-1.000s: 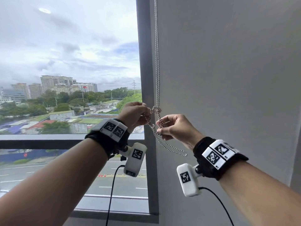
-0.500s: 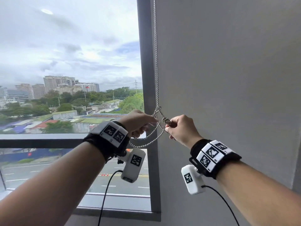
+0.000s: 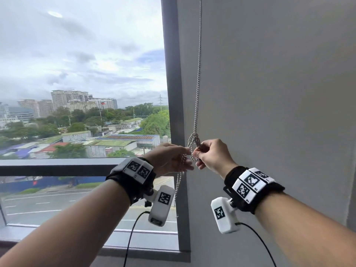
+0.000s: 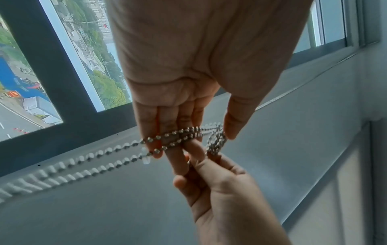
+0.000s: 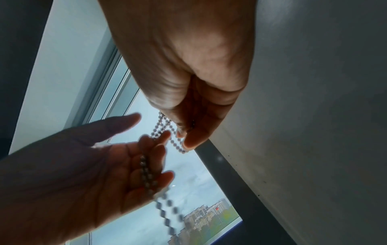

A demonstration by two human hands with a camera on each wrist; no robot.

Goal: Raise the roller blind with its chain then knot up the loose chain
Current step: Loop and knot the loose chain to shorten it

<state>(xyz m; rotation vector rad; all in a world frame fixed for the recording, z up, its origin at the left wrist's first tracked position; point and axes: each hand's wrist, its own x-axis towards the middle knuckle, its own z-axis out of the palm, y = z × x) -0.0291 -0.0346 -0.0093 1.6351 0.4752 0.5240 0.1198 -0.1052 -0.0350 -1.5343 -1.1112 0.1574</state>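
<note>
The metal bead chain [image 3: 198, 83] hangs down the grey wall to a knot [image 3: 195, 139] just above my hands. My right hand [image 3: 198, 153] pinches the chain right under the knot between thumb and fingers; the right wrist view shows that pinch [image 5: 184, 132]. My left hand [image 3: 185, 160] lies flat with straight fingers [image 4: 165, 145], and two strands of chain [image 4: 178, 136] are draped across them. The loose chain [image 3: 178, 182] drops from the left hand past the window frame. The roller blind itself is out of view.
A dark vertical window post [image 3: 171, 93] stands just left of the chain, with glass [image 3: 77, 74] and a horizontal rail [image 3: 57, 166] beyond. The plain grey wall [image 3: 269, 112] fills the right. The sill [image 3: 134, 253] runs below my arms. Camera cables hang from both wrists.
My hands have come together under the knot. The left hand has uncurled, and the chain loop that stretched between the hands now hangs slack from its fingers.
</note>
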